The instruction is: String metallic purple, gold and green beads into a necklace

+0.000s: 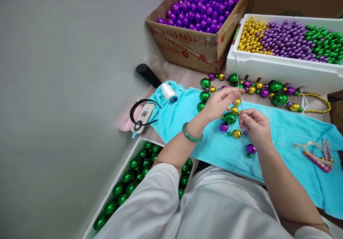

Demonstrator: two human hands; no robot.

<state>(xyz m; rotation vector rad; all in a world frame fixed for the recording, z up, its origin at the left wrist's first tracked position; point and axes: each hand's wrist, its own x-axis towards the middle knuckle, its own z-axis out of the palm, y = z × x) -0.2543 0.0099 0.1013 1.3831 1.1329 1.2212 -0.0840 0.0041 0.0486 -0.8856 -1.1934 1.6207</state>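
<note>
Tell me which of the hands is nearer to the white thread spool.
Left. The left hand is right of the white spool, above the blue towel; the right hand is farther right and lower in the view.

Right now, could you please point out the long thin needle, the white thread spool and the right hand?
Long thin needle [237, 74], head view: on its shaft.
White thread spool [168, 91], head view: on its white side.
Right hand [258, 127], head view: on its back.

A plain grey wall [66, 71] fills the left — beside it, a pale wood-grain tabletop [184, 75].
</note>
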